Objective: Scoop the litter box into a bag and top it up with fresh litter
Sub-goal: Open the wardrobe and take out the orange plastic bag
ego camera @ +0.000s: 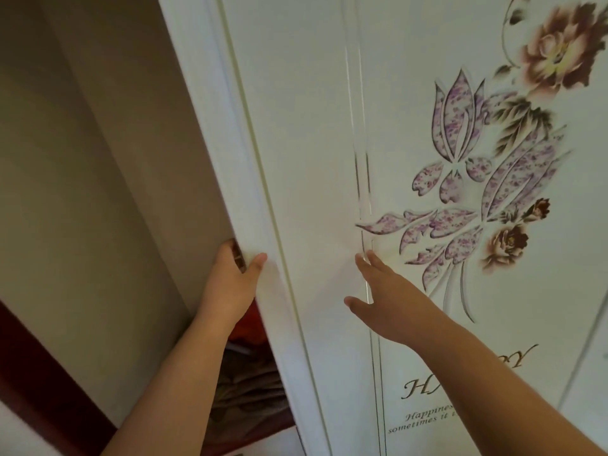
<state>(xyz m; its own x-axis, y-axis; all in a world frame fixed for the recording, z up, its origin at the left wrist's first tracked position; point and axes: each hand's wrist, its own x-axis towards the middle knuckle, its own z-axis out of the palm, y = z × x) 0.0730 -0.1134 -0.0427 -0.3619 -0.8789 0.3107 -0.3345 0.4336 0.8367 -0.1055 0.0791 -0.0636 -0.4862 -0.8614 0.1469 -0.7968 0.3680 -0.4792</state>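
The door point(312, 159) edge is gripped by the left hand point(230, 281), presumably for sliding; the right hand point(388, 301) is spread flat, steadying the panel.

Single head view, close to a white flowered door point(312, 159), angled up along it

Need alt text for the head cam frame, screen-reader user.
A person's left hand grips the left edge of a white sliding door printed with purple and brown flowers, while the right hand rests open and flat on the door's face. Folded fabric shows in the gap behind the door.
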